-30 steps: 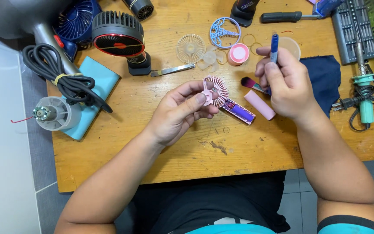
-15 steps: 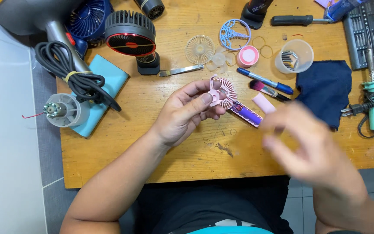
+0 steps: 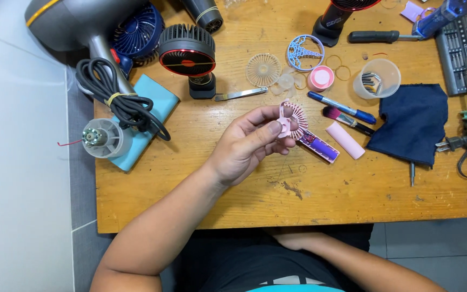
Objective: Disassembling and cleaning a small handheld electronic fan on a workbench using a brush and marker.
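Left-hand grip (image 3: 247, 146) pinches the small pink fan (image 3: 293, 121) over the counter's (image 3: 190, 189) middle; the right hand is lowered near the lap, its grip unseen. One-handed, the fan's thin ribs could snap or slip.
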